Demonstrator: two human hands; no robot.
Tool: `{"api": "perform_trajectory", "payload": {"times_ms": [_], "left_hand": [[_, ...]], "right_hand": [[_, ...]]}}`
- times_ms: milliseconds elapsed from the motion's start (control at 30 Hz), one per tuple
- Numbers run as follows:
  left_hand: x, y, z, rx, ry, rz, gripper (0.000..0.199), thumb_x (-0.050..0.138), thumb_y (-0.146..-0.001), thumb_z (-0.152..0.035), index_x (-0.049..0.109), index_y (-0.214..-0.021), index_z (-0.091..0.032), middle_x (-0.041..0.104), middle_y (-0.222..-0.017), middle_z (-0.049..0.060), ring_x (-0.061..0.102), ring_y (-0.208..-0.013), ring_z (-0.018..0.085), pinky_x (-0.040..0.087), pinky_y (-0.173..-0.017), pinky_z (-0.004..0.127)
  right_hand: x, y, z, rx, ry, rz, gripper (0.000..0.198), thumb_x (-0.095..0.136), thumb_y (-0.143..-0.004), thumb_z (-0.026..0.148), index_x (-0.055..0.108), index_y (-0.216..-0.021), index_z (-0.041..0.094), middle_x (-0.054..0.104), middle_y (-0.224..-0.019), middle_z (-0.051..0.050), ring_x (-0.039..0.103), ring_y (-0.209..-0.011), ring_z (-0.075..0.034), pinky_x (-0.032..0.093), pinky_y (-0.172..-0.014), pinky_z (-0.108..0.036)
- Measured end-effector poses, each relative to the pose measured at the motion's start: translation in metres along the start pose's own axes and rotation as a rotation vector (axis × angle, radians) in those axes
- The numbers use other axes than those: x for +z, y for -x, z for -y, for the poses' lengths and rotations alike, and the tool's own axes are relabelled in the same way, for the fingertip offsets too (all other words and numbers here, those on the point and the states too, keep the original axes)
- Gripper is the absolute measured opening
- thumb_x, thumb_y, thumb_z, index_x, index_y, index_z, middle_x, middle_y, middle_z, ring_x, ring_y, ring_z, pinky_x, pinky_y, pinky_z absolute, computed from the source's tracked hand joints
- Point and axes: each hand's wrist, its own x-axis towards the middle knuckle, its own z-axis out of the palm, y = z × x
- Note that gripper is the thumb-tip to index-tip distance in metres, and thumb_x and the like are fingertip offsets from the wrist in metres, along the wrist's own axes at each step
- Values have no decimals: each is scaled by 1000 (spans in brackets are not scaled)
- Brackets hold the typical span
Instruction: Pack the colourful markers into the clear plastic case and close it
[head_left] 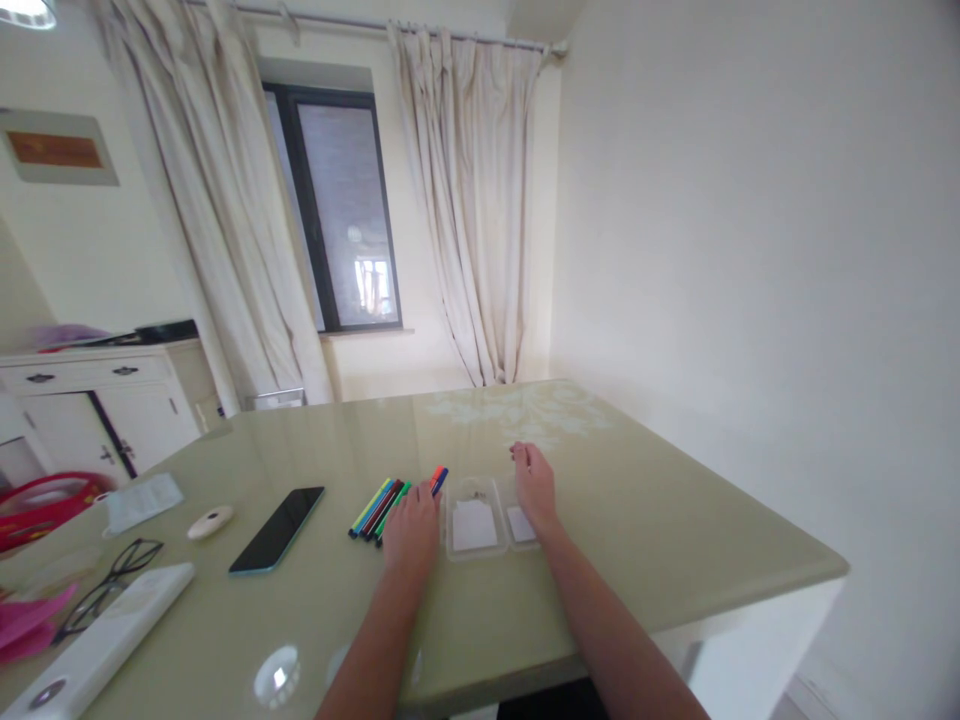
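My left hand (412,522) is closed over marker pens on the table, its fingers bent. An orange and a blue marker (440,480) stick out past its fingertips. Left of that hand lie several more markers (373,507), side by side, with yellow, blue, dark and green bodies. A clear plastic case (502,545) stands open between my hands, with white paper cards (473,525) in its left half. Over the right half is my right hand (534,485), its fingers curled in. Whether anything is in them is hidden.
A phone (277,530), a white oval object (211,522), a face mask (142,502), glasses (112,580) and a long white device (105,640) lie on the left of the table (637,520). A wall (750,250) runs along the right.
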Motion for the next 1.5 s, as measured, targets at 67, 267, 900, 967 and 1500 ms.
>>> {"api": "perform_trajectory", "payload": {"times_ms": [67, 267, 900, 967, 1500], "left_hand": [[1, 0, 8, -37, -27, 43, 33, 37, -103, -28, 65, -114, -14, 69, -106, 13, 69, -95, 25, 50, -79, 33], [5, 4, 11, -77, -58, 82, 34, 39, -101, -28, 65, -120, -14, 67, -109, 14, 68, -98, 26, 50, -79, 35], [-7, 4, 6, 90, 189, -22, 34, 37, -102, -30, 68, -113, -18, 69, -113, 11, 62, -108, 25, 48, -93, 39], [-5, 6, 0, 251, 358, 17, 39, 35, -104, -40, 66, -121, -23, 68, -124, 8, 59, -117, 22, 46, -101, 40], [9, 15, -7, 429, 505, 151, 42, 50, -97, -46, 64, -131, -26, 60, -143, 7, 55, -130, 25, 41, -112, 46]], "right_hand": [[-15, -10, -10, -13, 313, 2, 44, 34, -100, 39, 70, -87, 17, 72, -91, -14, 63, -90, -25, 42, -80, -33], [-26, -10, -18, 56, 772, 188, 45, 39, -101, 35, 78, -88, 16, 74, -96, -18, 67, -89, -26, 41, -74, -33], [-18, -4, -27, -106, 849, 146, 29, 53, -94, 30, 75, -79, 19, 74, -89, -15, 65, -88, -27, 41, -72, -34], [-17, -5, -28, -103, 842, 151, 28, 54, -93, 31, 75, -79, 18, 74, -90, -16, 65, -89, -27, 41, -73, -35], [-27, -23, -27, -42, -8, 107, 39, 64, -79, 45, 44, -54, 23, 45, -53, 4, 43, -56, -15, 30, -57, -28]]}}
